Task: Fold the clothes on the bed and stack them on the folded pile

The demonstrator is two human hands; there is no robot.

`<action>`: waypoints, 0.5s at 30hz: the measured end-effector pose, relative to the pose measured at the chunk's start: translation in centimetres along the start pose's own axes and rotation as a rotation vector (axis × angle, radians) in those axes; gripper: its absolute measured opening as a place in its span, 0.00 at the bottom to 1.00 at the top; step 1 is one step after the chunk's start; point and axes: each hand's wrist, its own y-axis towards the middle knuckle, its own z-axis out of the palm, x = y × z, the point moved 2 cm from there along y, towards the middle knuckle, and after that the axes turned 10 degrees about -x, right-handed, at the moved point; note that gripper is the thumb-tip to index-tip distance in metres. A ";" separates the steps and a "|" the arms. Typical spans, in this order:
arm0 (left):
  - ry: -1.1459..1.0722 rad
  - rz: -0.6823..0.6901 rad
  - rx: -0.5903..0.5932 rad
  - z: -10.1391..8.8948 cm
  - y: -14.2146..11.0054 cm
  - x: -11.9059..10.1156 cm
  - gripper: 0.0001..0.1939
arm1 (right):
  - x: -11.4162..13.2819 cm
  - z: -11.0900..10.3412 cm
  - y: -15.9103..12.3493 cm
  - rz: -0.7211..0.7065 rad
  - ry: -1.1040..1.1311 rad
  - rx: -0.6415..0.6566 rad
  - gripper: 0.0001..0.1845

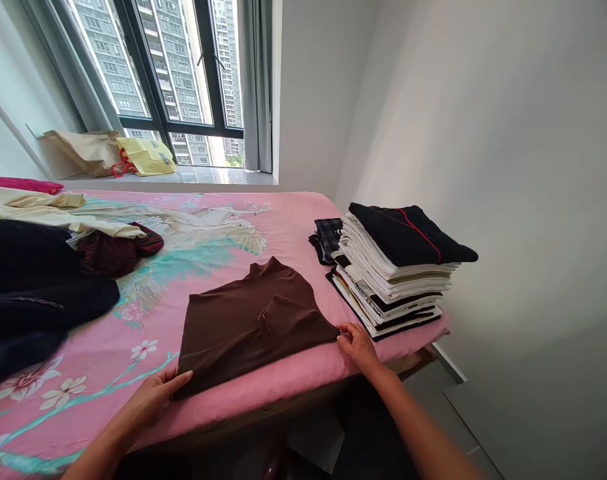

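Note:
A brown shirt [253, 327], partly folded over, lies on the bed near its front edge. My left hand [156, 393] pinches its near left corner between thumb and fingers. At the near right corner, my right hand [354, 343] grips the cloth in the same way. A small light-coloured mark or stitching shows near the middle of the brown cloth. Just beyond my right hand stands a tall stack of folded clothes [393, 287], mostly white and black, topped by a black garment [413, 233] with a red stripe.
The bed [293, 213] has a pink floral sheet. Dark clothes [33, 293], a dark red patterned garment [113, 253] and cream cloth [48, 210] lie loosely at left. Folded dark checked cloth [328, 237] sits behind the stack. Bags [146, 157] rest on the windowsill; a wall [508, 200] stands right.

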 end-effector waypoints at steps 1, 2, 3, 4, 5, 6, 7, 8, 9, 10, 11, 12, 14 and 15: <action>0.001 -0.011 0.023 0.1 -0.1 0.0 0.27 | 0.2 0.0 0.1 0.002 -0.005 0.005 0.15; -0.005 -0.014 0.043 0.3 -0.3 -0.1 0.28 | 0.3 0.0 0.2 0.009 -0.014 0.011 0.15; -0.020 -0.006 0.049 0.3 -0.4 -0.1 0.27 | 0.4 0.1 0.3 0.019 -0.024 0.017 0.14; -0.037 0.004 0.048 0.4 -0.5 -0.1 0.27 | 0.4 0.2 0.4 0.031 -0.034 0.024 0.13; -0.049 0.013 0.042 0.5 -0.5 -0.1 0.27 | 0.5 0.3 0.5 0.043 -0.045 0.032 0.12; -0.051 0.013 0.029 0.5 -0.5 0.0 0.28 | 0.5 0.4 0.6 0.052 -0.054 0.041 0.11; -0.043 0.006 0.011 0.6 -0.4 0.2 0.28 | 0.5 0.4 0.8 0.059 -0.060 0.053 0.10; -0.029 -0.003 -0.012 0.6 -0.3 0.4 0.28 | 0.6 0.5 1.0 0.062 -0.065 0.069 0.10; -0.010 -0.010 -0.036 0.6 -0.2 0.6 0.29 | 0.7 0.5 1.1 0.062 -0.070 0.087 0.10; 0.009 -0.014 -0.056 0.7 0.0 0.9 0.29 | 0.8 0.5 1.3 0.061 -0.076 0.106 0.10; 0.025 -0.012 -0.070 0.7 0.1 1.0 0.28 | 0.9 0.5 1.5 0.062 -0.084 0.123 0.11; 0.039 -0.003 -0.079 0.7 0.1 1.1 0.28 | 0.9 0.4 1.7 0.065 -0.093 0.138 0.11; 0.059 0.027 -0.092 0.8 0.0 1.1 0.28 | 1.2 0.3 1.9 0.075 -0.108 0.163 0.13; 0.068 0.047 -0.100 0.8 -0.1 1.0 0.28 | 1.3 0.3 2.0 0.082 -0.111 0.173 0.14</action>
